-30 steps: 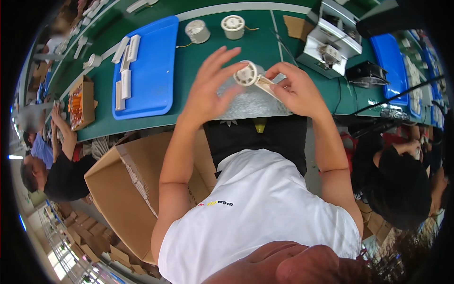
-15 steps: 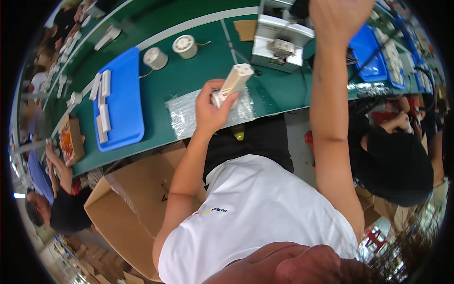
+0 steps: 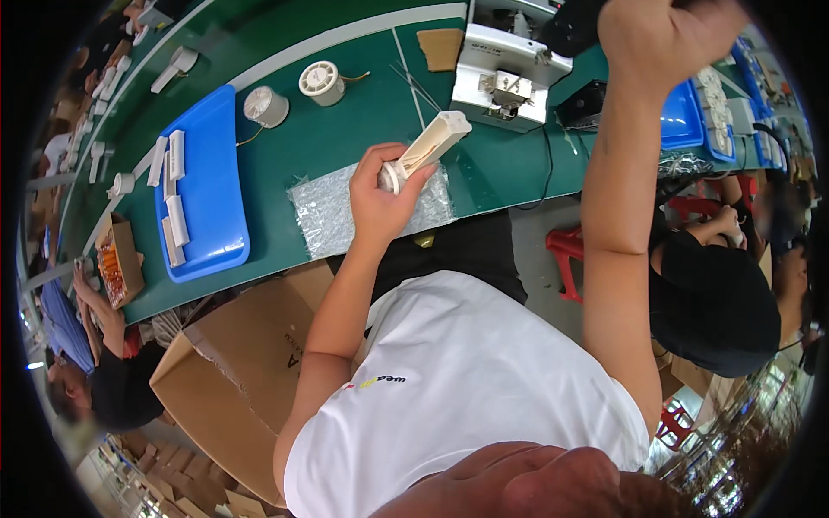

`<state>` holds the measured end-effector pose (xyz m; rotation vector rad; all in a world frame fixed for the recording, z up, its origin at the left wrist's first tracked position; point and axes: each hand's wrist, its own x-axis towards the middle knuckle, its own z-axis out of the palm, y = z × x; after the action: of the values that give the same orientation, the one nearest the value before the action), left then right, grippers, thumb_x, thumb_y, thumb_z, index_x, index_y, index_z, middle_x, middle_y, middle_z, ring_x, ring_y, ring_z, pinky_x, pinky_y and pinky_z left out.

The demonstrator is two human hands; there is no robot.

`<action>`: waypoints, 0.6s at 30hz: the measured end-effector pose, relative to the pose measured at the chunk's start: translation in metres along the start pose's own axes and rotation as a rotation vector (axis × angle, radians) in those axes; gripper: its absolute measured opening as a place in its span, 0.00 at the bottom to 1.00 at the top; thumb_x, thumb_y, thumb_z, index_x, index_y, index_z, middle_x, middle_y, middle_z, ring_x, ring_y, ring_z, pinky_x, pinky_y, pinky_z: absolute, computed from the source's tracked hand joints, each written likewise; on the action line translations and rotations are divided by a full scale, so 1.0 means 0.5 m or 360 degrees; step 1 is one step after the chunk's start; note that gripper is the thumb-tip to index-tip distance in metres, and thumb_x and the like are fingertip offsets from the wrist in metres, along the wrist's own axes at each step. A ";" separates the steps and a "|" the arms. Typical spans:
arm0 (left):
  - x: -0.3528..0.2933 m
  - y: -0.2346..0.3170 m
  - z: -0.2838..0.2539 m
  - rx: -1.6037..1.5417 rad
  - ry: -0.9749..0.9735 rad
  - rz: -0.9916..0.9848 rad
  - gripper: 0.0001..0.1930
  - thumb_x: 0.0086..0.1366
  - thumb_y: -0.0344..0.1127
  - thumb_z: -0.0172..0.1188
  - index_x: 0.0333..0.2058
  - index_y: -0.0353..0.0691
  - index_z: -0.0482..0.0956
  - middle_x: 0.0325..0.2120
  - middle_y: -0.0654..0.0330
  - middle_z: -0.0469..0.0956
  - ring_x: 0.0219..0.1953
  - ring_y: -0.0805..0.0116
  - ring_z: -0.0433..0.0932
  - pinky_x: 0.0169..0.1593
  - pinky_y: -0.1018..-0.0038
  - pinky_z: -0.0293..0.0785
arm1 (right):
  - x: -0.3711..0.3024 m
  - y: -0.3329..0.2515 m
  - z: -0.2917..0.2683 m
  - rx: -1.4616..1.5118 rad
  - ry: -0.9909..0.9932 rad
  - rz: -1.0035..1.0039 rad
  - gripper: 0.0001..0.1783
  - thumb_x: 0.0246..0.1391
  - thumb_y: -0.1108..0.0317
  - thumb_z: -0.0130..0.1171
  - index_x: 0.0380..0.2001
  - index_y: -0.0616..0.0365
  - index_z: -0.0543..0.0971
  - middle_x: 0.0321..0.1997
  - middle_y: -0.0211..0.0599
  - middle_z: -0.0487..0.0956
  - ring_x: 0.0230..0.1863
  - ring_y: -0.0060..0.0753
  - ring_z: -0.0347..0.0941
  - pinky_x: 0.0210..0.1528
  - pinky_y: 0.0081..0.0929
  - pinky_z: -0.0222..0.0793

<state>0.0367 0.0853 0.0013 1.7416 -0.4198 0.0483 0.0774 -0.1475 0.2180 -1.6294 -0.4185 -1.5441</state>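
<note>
Presently, the left hand (image 3: 380, 194) is wrapped on the round end of the fan (image 3: 429, 148), above the silver sheet (image 3: 324, 211) on the desk (image 3: 345, 129); the handle (image 3: 452, 127) points away, open, with thin wires (image 3: 421, 161) inside. Because only this hand supports it, a loose grip could let it slip, and a careless finger could pull the wires. The right hand (image 3: 652, 43) is far off and blurred, so I cannot tell its grip; its forearm (image 3: 615, 190) could catch the cable (image 3: 550, 164).

A red stool (image 3: 566, 245) stands on grey floor (image 3: 536, 246) near a green workbench (image 3: 281, 155).
</note>
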 end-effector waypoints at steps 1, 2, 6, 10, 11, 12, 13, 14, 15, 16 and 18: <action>-0.001 -0.001 0.003 -0.0067 0.0006 -0.0048 0.17 0.52 0.30 0.76 0.39 0.34 0.79 0.40 0.57 0.80 0.40 0.67 0.80 0.44 0.74 0.75 | 0.001 0.014 0.004 0.0097 -0.0120 -0.0111 0.29 0.66 0.68 0.58 0.65 0.63 0.62 0.35 0.32 0.76 0.23 0.17 0.71 0.23 0.15 0.69; -0.002 -0.002 0.005 -0.0136 0.0010 -0.0095 0.17 0.53 0.29 0.76 0.38 0.34 0.78 0.40 0.56 0.80 0.39 0.68 0.80 0.44 0.74 0.75 | -0.003 0.027 0.017 0.0153 -0.0014 0.0059 0.31 0.66 0.69 0.58 0.67 0.65 0.60 0.34 0.31 0.76 0.23 0.17 0.71 0.23 0.14 0.68; -0.015 -0.016 0.005 -0.0149 0.0065 0.0139 0.17 0.54 0.27 0.75 0.38 0.35 0.75 0.41 0.54 0.80 0.39 0.68 0.80 0.44 0.74 0.76 | -0.028 0.025 0.005 0.0099 -0.0179 0.0099 0.20 0.67 0.69 0.56 0.57 0.65 0.67 0.36 0.34 0.77 0.23 0.18 0.71 0.22 0.15 0.67; -0.015 -0.023 -0.001 -0.0118 0.0079 0.0239 0.18 0.54 0.26 0.74 0.39 0.35 0.73 0.41 0.53 0.80 0.41 0.66 0.81 0.44 0.73 0.77 | -0.038 -0.049 0.006 0.0248 -0.0086 0.0497 0.12 0.69 0.64 0.55 0.47 0.61 0.72 0.36 0.36 0.78 0.23 0.19 0.73 0.21 0.17 0.69; -0.015 -0.023 -0.002 -0.0070 0.0079 0.0216 0.19 0.54 0.26 0.74 0.40 0.35 0.73 0.41 0.53 0.80 0.41 0.65 0.81 0.44 0.72 0.77 | -0.038 -0.024 -0.029 0.0210 -0.0149 0.0690 0.26 0.61 0.52 0.57 0.48 0.66 0.71 0.40 0.48 0.75 0.36 0.40 0.75 0.34 0.30 0.70; -0.017 -0.024 -0.005 -0.0042 0.0117 0.0192 0.19 0.54 0.26 0.74 0.40 0.35 0.73 0.41 0.53 0.80 0.41 0.65 0.81 0.44 0.72 0.77 | -0.024 -0.017 -0.048 0.0274 -0.0221 0.0786 0.33 0.63 0.42 0.44 0.44 0.69 0.72 0.38 0.53 0.75 0.33 0.45 0.74 0.31 0.34 0.70; -0.016 -0.026 -0.004 -0.0060 0.0100 0.0208 0.19 0.54 0.27 0.74 0.40 0.35 0.73 0.41 0.53 0.80 0.41 0.64 0.82 0.44 0.72 0.77 | -0.010 -0.021 -0.074 0.0804 -0.0213 0.0898 0.36 0.63 0.40 0.43 0.43 0.70 0.72 0.37 0.53 0.75 0.33 0.46 0.75 0.32 0.36 0.72; -0.013 -0.027 -0.004 -0.0083 0.0069 0.0227 0.19 0.53 0.27 0.74 0.39 0.35 0.73 0.41 0.53 0.80 0.40 0.63 0.82 0.44 0.72 0.77 | -0.005 -0.027 -0.087 0.1324 -0.0188 0.1003 0.38 0.63 0.37 0.42 0.43 0.71 0.72 0.36 0.54 0.74 0.32 0.47 0.75 0.32 0.38 0.74; -0.009 -0.029 0.002 -0.0112 0.0069 0.0252 0.20 0.53 0.29 0.75 0.39 0.36 0.72 0.40 0.53 0.81 0.40 0.61 0.83 0.44 0.71 0.78 | -0.009 -0.036 -0.065 0.1344 -0.0201 0.1023 0.38 0.63 0.37 0.42 0.43 0.71 0.72 0.36 0.54 0.74 0.32 0.47 0.75 0.32 0.38 0.74; -0.012 -0.028 0.001 -0.0101 0.0092 0.0235 0.20 0.53 0.29 0.75 0.39 0.36 0.72 0.40 0.53 0.81 0.40 0.61 0.83 0.44 0.71 0.78 | 0.000 -0.019 -0.071 0.1337 -0.0213 0.1019 0.38 0.63 0.37 0.43 0.43 0.71 0.72 0.36 0.53 0.75 0.32 0.47 0.75 0.32 0.38 0.74; -0.017 -0.024 -0.004 -0.0124 -0.0029 0.0161 0.19 0.55 0.27 0.72 0.41 0.35 0.71 0.45 0.52 0.79 0.46 0.65 0.80 0.50 0.71 0.76 | -0.020 -0.012 -0.042 0.1323 -0.0239 0.1008 0.37 0.63 0.38 0.43 0.43 0.71 0.72 0.36 0.52 0.75 0.32 0.46 0.75 0.31 0.37 0.74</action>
<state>0.0328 0.0912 -0.0117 1.6445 -0.5163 0.0876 0.0573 -0.1568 0.2084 -1.0547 -0.4768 -0.6307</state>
